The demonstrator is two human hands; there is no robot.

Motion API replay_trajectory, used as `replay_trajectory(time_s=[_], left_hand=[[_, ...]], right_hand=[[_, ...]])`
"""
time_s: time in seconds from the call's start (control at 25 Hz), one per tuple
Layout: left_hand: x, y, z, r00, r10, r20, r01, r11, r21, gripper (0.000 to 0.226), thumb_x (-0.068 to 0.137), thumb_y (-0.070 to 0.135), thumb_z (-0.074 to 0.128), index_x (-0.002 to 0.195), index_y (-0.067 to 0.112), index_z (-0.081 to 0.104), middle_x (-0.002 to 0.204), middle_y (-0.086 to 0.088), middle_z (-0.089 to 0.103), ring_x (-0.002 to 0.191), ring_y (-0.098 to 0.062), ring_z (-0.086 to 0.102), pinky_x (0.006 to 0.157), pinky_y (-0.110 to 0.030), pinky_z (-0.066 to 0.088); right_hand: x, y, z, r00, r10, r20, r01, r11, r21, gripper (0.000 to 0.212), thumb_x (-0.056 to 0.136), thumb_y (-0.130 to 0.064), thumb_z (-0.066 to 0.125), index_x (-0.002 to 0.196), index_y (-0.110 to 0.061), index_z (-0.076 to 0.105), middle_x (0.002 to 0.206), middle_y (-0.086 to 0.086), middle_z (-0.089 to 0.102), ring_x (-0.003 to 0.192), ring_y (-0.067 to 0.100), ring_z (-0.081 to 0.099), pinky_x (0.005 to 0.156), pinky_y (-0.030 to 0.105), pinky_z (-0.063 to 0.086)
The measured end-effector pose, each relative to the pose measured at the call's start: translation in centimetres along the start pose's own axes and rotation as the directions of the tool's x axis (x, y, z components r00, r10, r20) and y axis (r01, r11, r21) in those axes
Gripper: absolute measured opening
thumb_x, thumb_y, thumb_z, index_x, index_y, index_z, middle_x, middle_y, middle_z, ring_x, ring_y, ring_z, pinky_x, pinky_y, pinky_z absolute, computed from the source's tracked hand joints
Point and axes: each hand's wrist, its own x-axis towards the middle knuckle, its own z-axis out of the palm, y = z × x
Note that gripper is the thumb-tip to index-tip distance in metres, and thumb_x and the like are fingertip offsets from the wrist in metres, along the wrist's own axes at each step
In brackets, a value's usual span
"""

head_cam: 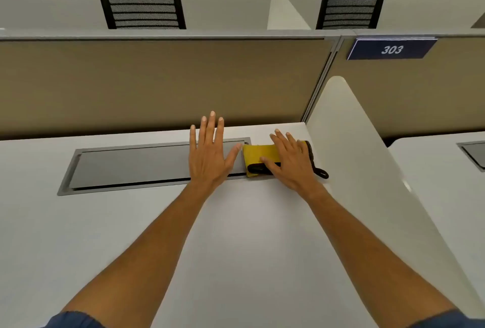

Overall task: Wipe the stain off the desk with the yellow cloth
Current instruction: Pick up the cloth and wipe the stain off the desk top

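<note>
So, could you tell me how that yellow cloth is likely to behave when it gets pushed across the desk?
The yellow cloth is folded fabric, so probably floppy and light. Under the flat right hand it should slide on the smooth desk, though its loose black edging may bunch or trail.

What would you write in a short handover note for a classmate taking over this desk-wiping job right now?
Left hand: open, flat over the grey cable hatch, holding nothing.
Right hand: fingers spread, lying on the folded yellow cloth, no closed grip.
The cloth, with a black edge, lies on the white desk at the hatch's right end, near the side divider.
Done: cloth reached.
Left: no stain is visible; find it, then wipe.
</note>
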Motion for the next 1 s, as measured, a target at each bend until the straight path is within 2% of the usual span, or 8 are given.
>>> replay_trajectory(time_s=[0.2, 0.28, 0.4, 0.6, 0.72, 0.88, 1.0], left_hand=[[-1.0, 0.4, 1.9, 0.997, -0.029, 0.07, 0.027, 0.999, 0.024, 0.084, 0.098, 0.067, 0.029, 0.163, 0.014, 0.021, 0.172, -0.01, 0.012, 0.16, -0.028, 0.008, 0.129, -0.049, 0.0], [-1.4, 0.4, 2.4, 0.995, -0.027, 0.094, 0.026, 1.0, 0.012, 0.087, 0.096, 0.07, 0.021, 0.163, 0.014, 0.021, 0.172, -0.01, 0.011, 0.16, -0.028, 0.007, 0.129, -0.049, -0.001], [-2.3, 0.2, 3.1, 0.991, -0.024, 0.131, 0.023, 1.0, 0.014, 0.092, 0.094, 0.074, 0.008, 0.163, 0.015, 0.02, 0.172, -0.01, 0.01, 0.16, -0.029, 0.007, 0.129, -0.049, -0.001], [-4.2, -0.2, 4.1, 0.987, -0.009, 0.163, 0.005, 1.0, 0.024, 0.083, 0.097, 0.066, 0.019, 0.162, 0.014, 0.023, 0.172, -0.01, 0.01, 0.16, -0.029, 0.008, 0.129, -0.049, 0.001], [-4.9, -0.4, 4.5, 0.988, -0.011, 0.156, 0.006, 0.999, 0.032, 0.081, 0.099, 0.065, 0.022, 0.162, 0.014, 0.025, 0.172, -0.01, 0.013, 0.159, -0.029, 0.01, 0.129, -0.049, 0.002], [-5.6, -0.8, 4.2, 0.988, -0.008, 0.154, 0.006, 1.0, 0.017, 0.082, 0.098, 0.066, 0.019, 0.162, 0.015, 0.025, 0.171, -0.01, 0.015, 0.159, -0.029, 0.011, 0.129, -0.048, 0.001], [-5.8, -1.0, 3.8, 0.985, -0.002, 0.17, -0.004, 0.999, 0.037, 0.083, 0.097, 0.067, 0.018, 0.162, 0.017, 0.022, 0.172, -0.01, 0.012, 0.159, -0.029, 0.009, 0.129, -0.047, -0.001]], right_hand=[[-0.4, 1.3, 1.5, 0.993, -0.046, 0.105, 0.042, 0.998, 0.044, 0.066, 0.104, -0.054, 0.036, 0.16, -0.021, 0.025, 0.169, 0.003, 0.019, 0.156, 0.025, 0.012, 0.124, 0.049, 0.01], [-0.6, 2.0, 2.0, 0.985, -0.08, 0.153, 0.072, 0.996, 0.057, 0.07, 0.103, -0.057, 0.033, 0.162, -0.021, 0.017, 0.17, 0.002, 0.011, 0.157, 0.023, 0.005, 0.126, 0.049, 0.004], [-0.5, 2.9, 2.0, 0.966, -0.139, 0.218, 0.144, 0.99, -0.004, 0.085, 0.098, -0.065, 0.04, 0.162, -0.021, 0.008, 0.171, 0.002, 0.002, 0.157, 0.024, -0.001, 0.126, 0.05, 0.001], [0.0, 3.7, 1.9, 0.959, -0.199, 0.201, 0.223, 0.969, -0.104, 0.088, 0.094, -0.067, 0.048, 0.162, -0.023, 0.014, 0.17, 0.001, 0.011, 0.157, 0.023, 0.008, 0.125, 0.048, 0.006], [0.4, 4.0, 1.9, 0.958, -0.234, 0.165, 0.256, 0.959, -0.126, 0.075, 0.099, -0.055, 0.051, 0.16, -0.023, 0.023, 0.168, 0.001, 0.022, 0.156, 0.022, 0.016, 0.124, 0.045, 0.008], [1.2, 4.1, 2.1, 0.955, -0.256, 0.149, 0.276, 0.951, -0.138, 0.071, 0.098, -0.021, 0.062, 0.159, -0.019, 0.027, 0.166, 0.005, 0.027, 0.154, 0.024, 0.022, 0.126, 0.039, 0.01], [1.4, 3.8, 2.0, 0.955, -0.271, 0.119, 0.288, 0.945, -0.155, 0.067, 0.099, -0.014, 0.061, 0.158, -0.016, 0.03, 0.164, 0.008, 0.031, 0.153, 0.026, 0.027, 0.126, 0.037, 0.011]])
